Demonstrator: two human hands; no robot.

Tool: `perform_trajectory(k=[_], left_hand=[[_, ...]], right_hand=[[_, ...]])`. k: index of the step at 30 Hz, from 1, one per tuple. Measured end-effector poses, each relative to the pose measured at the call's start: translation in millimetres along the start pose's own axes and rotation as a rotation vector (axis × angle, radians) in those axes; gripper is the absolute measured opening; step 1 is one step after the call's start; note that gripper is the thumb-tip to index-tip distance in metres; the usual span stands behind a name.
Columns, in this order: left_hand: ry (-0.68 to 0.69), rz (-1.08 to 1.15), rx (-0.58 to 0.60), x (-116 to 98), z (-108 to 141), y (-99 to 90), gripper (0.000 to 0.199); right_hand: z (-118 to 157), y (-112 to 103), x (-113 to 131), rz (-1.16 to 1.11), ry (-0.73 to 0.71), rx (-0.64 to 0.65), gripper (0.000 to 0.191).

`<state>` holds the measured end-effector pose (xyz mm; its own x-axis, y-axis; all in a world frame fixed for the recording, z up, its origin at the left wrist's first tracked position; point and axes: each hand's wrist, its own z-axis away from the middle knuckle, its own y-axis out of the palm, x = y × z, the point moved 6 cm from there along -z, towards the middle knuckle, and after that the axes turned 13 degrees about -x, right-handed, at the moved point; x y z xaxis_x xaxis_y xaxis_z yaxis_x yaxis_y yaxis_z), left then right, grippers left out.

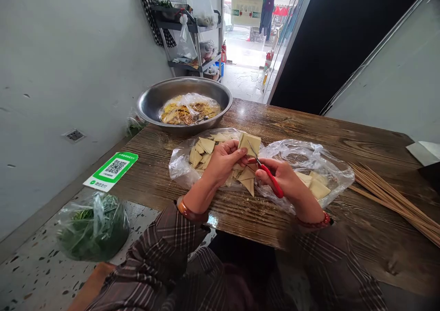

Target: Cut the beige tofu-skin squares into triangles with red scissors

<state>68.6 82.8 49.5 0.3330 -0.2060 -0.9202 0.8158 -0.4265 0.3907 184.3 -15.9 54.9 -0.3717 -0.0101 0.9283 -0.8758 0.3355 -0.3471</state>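
Note:
My left hand pinches a small stack of pale yellow square sheets above the table. Red-handled scissors are in my right hand, their blades at the lower right part of the stack. Beneath my left hand, a clear plastic bag holds many cut triangular pieces; some lie at its front edge. To the right, beside my right wrist, another clear plastic bag holds larger uncut-looking sheets.
A steel basin with bagged skewered food stands at the table's back left. Thin wooden sticks lie on the right of the wooden table. A green code card is at the left edge, above bagged greens.

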Motion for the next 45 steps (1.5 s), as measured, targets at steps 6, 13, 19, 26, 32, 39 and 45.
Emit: perform_trajectory(k=[6, 13, 19, 26, 32, 39, 45], left_hand=[[-0.023, 0.014, 0.007, 0.6, -1.4, -1.8, 0.037], [-0.035, 0.061, -0.024, 3.6, -3.1, -5.7, 0.043], [0.001, 0.025, -0.09, 4.1, -4.8, -9.6, 0.046], [0.003, -0.051, -0.053, 5.1, -1.9, -5.2, 0.045], [0.0, -0.075, 0.015, 6.4, -0.4, -0.2, 0.042], [-0.024, -0.088, 0.032, 6.6, -1.3, -2.5, 0.042], [-0.018, -0.098, 0.035, 5.7, -0.4, -3.0, 0.04]], right_hand=[[1.8, 0.5, -5.1, -0.017, 0.068, -0.015, 0.055], [0.0, -2.0, -5.7, 0.052, 0.041, -0.061, 0.053], [-0.3, 2.1, -12.3, 0.059, 0.064, -0.062, 0.055], [-1.3, 2.2, -24.3, 0.014, 0.12, -0.095, 0.06], [-1.9, 1.9, -20.4, 0.003, 0.081, -0.078, 0.046], [-1.9, -2.7, -11.9, 0.042, 0.085, -0.061, 0.043], [-2.6, -4.1, -13.4, 0.043, 0.088, -0.027, 0.048]])
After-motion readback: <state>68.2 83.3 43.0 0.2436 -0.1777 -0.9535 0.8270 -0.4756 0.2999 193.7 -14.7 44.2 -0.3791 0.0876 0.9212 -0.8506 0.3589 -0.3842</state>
